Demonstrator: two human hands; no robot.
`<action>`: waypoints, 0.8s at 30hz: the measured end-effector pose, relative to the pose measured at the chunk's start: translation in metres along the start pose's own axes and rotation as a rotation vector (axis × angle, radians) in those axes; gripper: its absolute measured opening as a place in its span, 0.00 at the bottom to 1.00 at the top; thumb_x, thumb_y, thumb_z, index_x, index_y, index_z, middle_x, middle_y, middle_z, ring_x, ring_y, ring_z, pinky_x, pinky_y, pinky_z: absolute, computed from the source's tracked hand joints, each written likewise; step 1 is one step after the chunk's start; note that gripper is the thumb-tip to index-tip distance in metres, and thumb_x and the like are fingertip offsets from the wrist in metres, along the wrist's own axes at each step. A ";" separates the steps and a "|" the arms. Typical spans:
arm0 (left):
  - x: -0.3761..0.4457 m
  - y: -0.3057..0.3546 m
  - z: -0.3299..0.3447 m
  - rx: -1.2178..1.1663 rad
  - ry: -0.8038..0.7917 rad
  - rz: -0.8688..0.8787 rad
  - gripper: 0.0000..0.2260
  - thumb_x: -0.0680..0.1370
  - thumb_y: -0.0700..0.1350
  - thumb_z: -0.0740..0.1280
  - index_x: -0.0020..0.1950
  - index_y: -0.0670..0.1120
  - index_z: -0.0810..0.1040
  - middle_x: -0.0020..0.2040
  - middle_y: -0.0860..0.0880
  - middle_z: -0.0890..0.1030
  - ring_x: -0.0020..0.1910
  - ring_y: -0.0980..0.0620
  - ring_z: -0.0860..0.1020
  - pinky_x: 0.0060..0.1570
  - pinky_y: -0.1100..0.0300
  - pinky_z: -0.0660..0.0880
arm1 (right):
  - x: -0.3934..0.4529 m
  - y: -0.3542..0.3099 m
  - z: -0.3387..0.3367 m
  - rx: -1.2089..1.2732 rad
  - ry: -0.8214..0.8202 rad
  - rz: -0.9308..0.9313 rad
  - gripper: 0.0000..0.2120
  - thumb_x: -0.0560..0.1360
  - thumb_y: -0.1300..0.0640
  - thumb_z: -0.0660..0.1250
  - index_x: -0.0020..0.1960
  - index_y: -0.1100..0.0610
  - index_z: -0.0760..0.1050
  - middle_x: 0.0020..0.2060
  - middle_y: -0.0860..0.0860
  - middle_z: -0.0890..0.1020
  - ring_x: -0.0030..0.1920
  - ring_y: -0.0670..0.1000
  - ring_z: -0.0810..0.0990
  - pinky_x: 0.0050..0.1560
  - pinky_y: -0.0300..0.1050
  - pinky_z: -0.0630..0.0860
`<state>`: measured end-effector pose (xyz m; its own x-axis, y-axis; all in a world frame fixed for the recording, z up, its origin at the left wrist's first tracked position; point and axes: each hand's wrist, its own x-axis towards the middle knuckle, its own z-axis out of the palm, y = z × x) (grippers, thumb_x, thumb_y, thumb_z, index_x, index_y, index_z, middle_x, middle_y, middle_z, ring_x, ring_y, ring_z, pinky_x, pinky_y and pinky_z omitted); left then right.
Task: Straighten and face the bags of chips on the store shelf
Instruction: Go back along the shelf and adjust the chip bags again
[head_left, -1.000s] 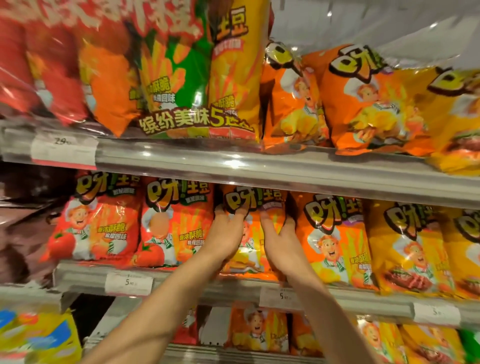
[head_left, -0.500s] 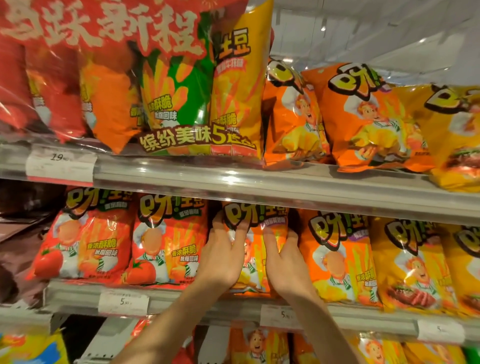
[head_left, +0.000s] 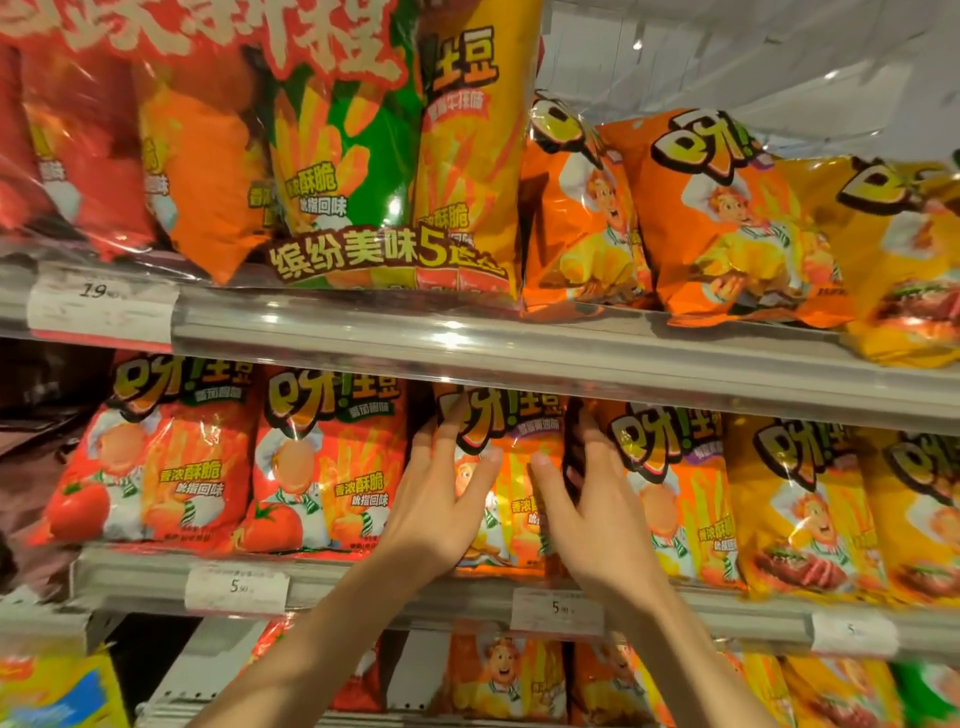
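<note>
- Store shelving of grey metal fills the view, with the middle shelf (head_left: 363, 582) carrying a row of upright glossy chip bags and white price tags (head_left: 236, 587) clipped along its front lip.
- Both hands reach up to the orange foil chip bag with a cartoon chef (head_left: 511, 452), which stands upright at the centre of that row, facing forward.
- The left hand (head_left: 441, 493) lies on the bag's left edge, fingers (head_left: 447, 436) spread apart and flat against the front, not closed round it.
- The right hand (head_left: 592, 509) sits at the bag's right edge, its fingers slightly apart and tucked into the dark gap between this bag and the orange neighbouring bag (head_left: 680, 499).
- Two red tomato-printed bags (head_left: 322, 462) stand to the left, and yellow bags (head_left: 795, 509) to the right.
- On the upper shelf (head_left: 519, 353), a large clear multipack of bags (head_left: 311, 156) stands beside leaning orange bags (head_left: 727, 223).
</note>
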<state>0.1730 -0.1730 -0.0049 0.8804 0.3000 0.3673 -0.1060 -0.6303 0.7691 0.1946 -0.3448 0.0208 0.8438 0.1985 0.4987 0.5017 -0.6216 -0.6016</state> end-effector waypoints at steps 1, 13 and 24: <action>-0.001 -0.001 0.000 0.018 -0.020 -0.001 0.32 0.77 0.73 0.53 0.77 0.69 0.45 0.80 0.59 0.51 0.78 0.47 0.60 0.71 0.48 0.64 | -0.002 0.003 -0.007 -0.085 0.075 -0.094 0.28 0.82 0.38 0.56 0.76 0.53 0.62 0.70 0.49 0.71 0.69 0.45 0.68 0.64 0.39 0.65; -0.002 -0.002 0.008 0.086 0.010 0.048 0.34 0.75 0.76 0.52 0.77 0.67 0.45 0.81 0.53 0.53 0.73 0.42 0.68 0.68 0.46 0.67 | -0.008 0.058 -0.027 -0.644 0.154 -0.181 0.27 0.82 0.44 0.52 0.75 0.56 0.68 0.70 0.58 0.73 0.74 0.62 0.65 0.76 0.63 0.56; -0.004 -0.005 0.008 -0.087 0.064 0.119 0.31 0.77 0.72 0.56 0.76 0.73 0.44 0.80 0.59 0.54 0.74 0.61 0.57 0.66 0.58 0.59 | -0.015 0.037 -0.024 -0.174 0.196 -0.222 0.23 0.81 0.46 0.60 0.73 0.53 0.68 0.71 0.50 0.69 0.73 0.49 0.65 0.71 0.50 0.66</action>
<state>0.1737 -0.1773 -0.0145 0.8281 0.2737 0.4892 -0.2501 -0.6007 0.7594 0.1961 -0.3892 0.0059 0.6563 0.2047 0.7262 0.6151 -0.7026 -0.3579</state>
